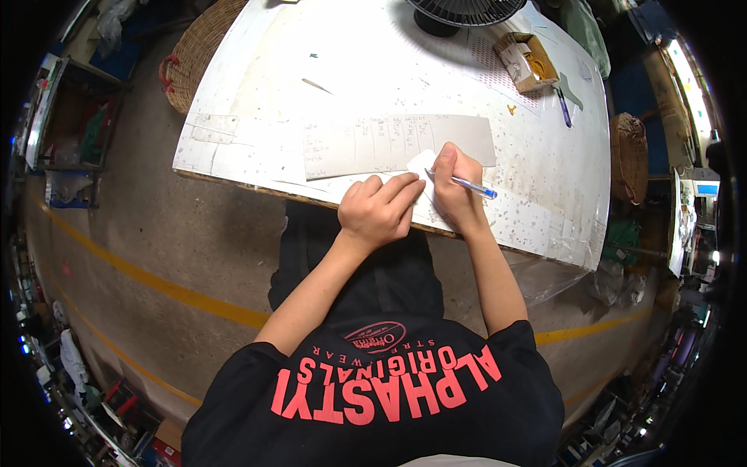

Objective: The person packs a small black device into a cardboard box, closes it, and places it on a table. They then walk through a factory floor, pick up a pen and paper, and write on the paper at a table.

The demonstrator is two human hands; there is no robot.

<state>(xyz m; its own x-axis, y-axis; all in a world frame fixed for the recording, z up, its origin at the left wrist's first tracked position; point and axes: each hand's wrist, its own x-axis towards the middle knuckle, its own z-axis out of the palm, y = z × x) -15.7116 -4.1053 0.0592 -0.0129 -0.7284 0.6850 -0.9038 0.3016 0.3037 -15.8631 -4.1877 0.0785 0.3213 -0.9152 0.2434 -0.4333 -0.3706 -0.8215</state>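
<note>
My right hand (459,189) grips a blue-and-clear ballpoint pen (476,187), its tip down at a small white piece of paper (421,162). Curled at the table's near edge, my left hand (380,208) has its fingertips against the left side of that white piece; its thumb is mostly hidden. Just beyond both hands lies a long greyish-brown cardboard strip (467,140) with handwritten columns. The small paper partly overlaps the strip's near edge.
The white, stained table (257,93) has a black fan (467,12) at its far side. Toward the far right stand an open cardboard box (529,64) of small items and another pen (563,109). Wicker baskets (198,58) flank the table.
</note>
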